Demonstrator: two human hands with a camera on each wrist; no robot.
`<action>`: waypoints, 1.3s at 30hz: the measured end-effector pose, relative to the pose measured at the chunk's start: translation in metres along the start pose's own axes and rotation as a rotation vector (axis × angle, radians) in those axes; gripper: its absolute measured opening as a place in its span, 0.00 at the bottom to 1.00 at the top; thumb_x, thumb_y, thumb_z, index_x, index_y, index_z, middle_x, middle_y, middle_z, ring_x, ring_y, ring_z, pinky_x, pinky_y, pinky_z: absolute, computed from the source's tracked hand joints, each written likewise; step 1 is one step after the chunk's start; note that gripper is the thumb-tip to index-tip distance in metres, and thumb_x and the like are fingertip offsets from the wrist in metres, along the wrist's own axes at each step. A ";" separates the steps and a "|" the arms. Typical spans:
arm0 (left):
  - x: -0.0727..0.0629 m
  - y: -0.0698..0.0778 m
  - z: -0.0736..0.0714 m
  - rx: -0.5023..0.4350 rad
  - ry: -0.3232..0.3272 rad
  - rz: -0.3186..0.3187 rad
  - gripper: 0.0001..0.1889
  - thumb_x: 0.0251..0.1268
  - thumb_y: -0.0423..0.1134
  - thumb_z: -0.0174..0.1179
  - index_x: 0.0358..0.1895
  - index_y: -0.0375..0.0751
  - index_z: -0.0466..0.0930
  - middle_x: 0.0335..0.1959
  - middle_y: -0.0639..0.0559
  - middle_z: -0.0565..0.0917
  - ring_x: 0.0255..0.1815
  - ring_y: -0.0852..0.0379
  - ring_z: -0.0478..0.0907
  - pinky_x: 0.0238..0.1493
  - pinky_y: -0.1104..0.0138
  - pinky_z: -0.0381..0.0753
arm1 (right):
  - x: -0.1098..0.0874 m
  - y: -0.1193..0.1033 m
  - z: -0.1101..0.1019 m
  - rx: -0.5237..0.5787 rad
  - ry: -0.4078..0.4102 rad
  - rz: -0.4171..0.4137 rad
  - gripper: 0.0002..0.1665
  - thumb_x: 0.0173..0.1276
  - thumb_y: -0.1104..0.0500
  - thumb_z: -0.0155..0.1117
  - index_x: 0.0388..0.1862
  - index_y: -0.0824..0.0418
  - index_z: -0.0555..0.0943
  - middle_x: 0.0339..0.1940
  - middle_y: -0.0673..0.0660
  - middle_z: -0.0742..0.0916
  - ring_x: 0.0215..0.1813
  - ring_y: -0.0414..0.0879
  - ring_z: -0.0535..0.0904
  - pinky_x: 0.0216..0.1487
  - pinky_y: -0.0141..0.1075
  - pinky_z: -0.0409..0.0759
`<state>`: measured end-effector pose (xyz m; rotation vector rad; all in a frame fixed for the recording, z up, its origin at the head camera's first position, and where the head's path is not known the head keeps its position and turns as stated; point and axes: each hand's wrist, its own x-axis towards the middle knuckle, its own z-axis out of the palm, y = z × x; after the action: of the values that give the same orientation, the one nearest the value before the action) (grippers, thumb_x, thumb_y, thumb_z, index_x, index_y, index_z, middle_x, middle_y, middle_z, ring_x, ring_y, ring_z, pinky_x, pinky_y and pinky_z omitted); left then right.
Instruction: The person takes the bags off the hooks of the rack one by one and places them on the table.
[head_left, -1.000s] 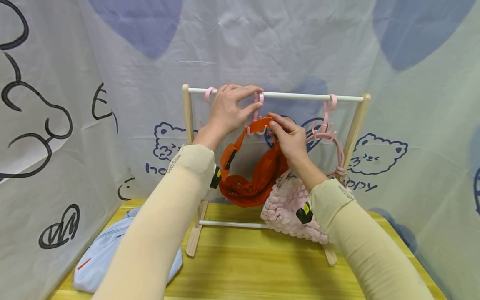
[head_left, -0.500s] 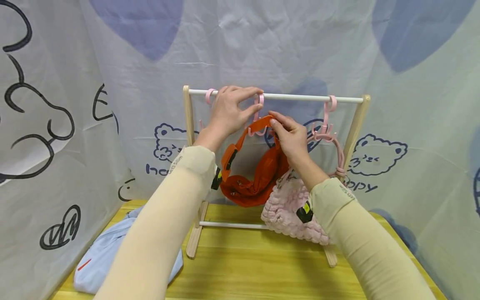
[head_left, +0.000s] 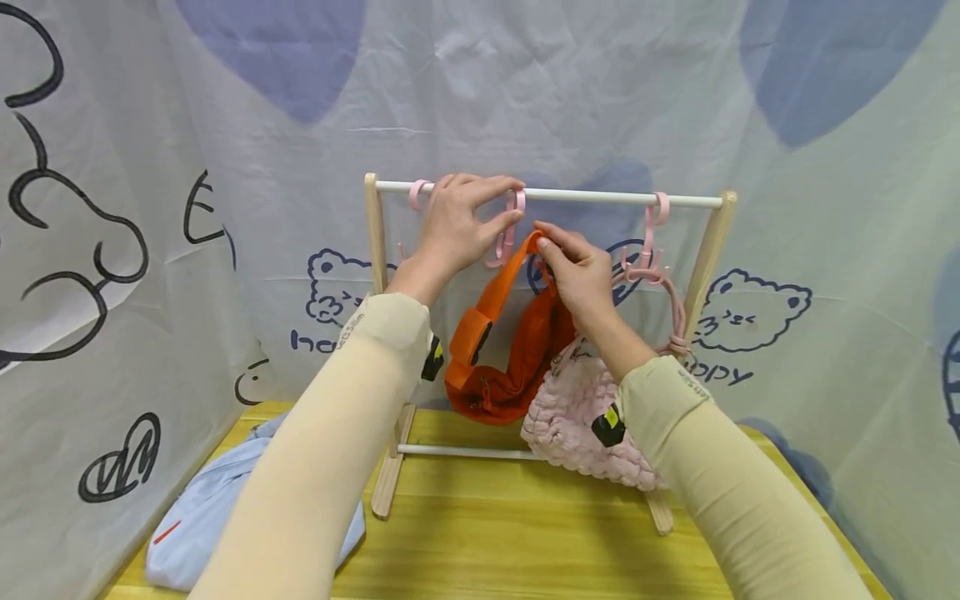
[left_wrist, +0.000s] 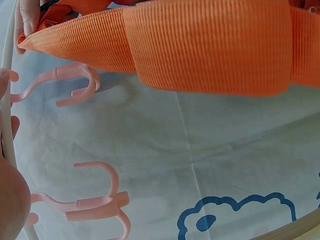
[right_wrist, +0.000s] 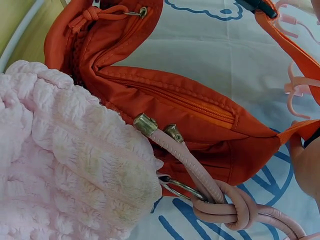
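In the head view my right hand (head_left: 581, 271) pinches the strap (head_left: 506, 275) of an orange waist bag (head_left: 491, 404). The strap peaks at those fingertips, and its buckle end and zipped pouch dangle below. My left hand (head_left: 465, 221) is up at the white rail, its thumb and fingers gripping the top of the middle pink hook (head_left: 520, 201). Seen from the left wrist, the orange strap (left_wrist: 210, 45) passes near that hook (left_wrist: 92, 82), apart from its prongs. The right wrist view shows the pouch (right_wrist: 175, 102) unclipped from any hook, behind a pink bag (right_wrist: 65, 155).
The puffy pink bag (head_left: 570, 421) hangs by its handle from the right pink hook (head_left: 648, 250). Another pink hook (head_left: 417, 194) is at the rail's left. The wooden-legged rack (head_left: 711, 258) stands on a yellow table (head_left: 480, 542). Light blue folded fabric (head_left: 202, 508) lies at left.
The orange strap has come off the middle hook's prongs and now peaks at my right fingertips. That hook has turned on the rail. Both hands stay nearly in place.
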<state>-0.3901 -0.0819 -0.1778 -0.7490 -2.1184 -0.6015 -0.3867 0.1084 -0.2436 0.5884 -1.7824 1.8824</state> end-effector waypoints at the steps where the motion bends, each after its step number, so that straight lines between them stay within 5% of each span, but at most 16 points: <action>1: 0.000 0.000 0.000 -0.001 0.001 -0.001 0.19 0.71 0.50 0.68 0.63 0.54 0.86 0.62 0.59 0.86 0.60 0.52 0.79 0.71 0.63 0.66 | -0.001 0.000 0.000 0.004 -0.003 -0.001 0.19 0.76 0.59 0.67 0.62 0.62 0.86 0.43 0.46 0.87 0.47 0.46 0.87 0.50 0.36 0.88; 4: -0.001 0.000 0.000 -0.005 0.006 0.002 0.19 0.71 0.49 0.68 0.63 0.54 0.86 0.62 0.58 0.86 0.60 0.52 0.79 0.71 0.63 0.66 | -0.001 -0.001 0.001 0.011 -0.007 -0.006 0.19 0.76 0.60 0.67 0.62 0.63 0.86 0.43 0.47 0.86 0.46 0.42 0.86 0.51 0.35 0.87; 9: -0.001 0.001 0.001 -0.008 0.009 0.013 0.19 0.71 0.49 0.68 0.62 0.52 0.87 0.61 0.58 0.86 0.59 0.52 0.79 0.69 0.62 0.68 | -0.003 -0.003 0.001 0.007 -0.006 0.001 0.19 0.76 0.59 0.67 0.62 0.62 0.86 0.43 0.47 0.86 0.48 0.52 0.87 0.48 0.33 0.87; 16: 0.001 0.002 0.001 -0.007 0.002 0.012 0.20 0.72 0.49 0.68 0.63 0.52 0.86 0.62 0.58 0.86 0.60 0.51 0.79 0.68 0.61 0.68 | -0.004 -0.004 0.002 0.022 -0.009 0.018 0.17 0.75 0.58 0.68 0.60 0.59 0.88 0.42 0.49 0.86 0.42 0.52 0.88 0.28 0.30 0.79; 26: 0.001 -0.001 0.000 0.008 0.000 0.003 0.20 0.72 0.50 0.68 0.63 0.53 0.86 0.62 0.58 0.86 0.60 0.51 0.79 0.69 0.62 0.67 | -0.004 -0.005 0.006 0.049 -0.025 0.025 0.16 0.76 0.59 0.67 0.60 0.57 0.88 0.44 0.50 0.86 0.52 0.63 0.86 0.32 0.33 0.82; 39: 0.000 -0.001 0.000 -0.002 0.000 -0.003 0.20 0.72 0.50 0.67 0.64 0.53 0.86 0.62 0.58 0.86 0.61 0.51 0.79 0.70 0.62 0.67 | -0.007 -0.005 0.005 0.064 -0.033 0.012 0.17 0.76 0.60 0.67 0.60 0.60 0.88 0.44 0.51 0.86 0.46 0.57 0.88 0.27 0.31 0.78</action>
<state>-0.3907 -0.0821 -0.1783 -0.7472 -2.1195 -0.6053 -0.3779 0.1038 -0.2435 0.6363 -1.7552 1.9542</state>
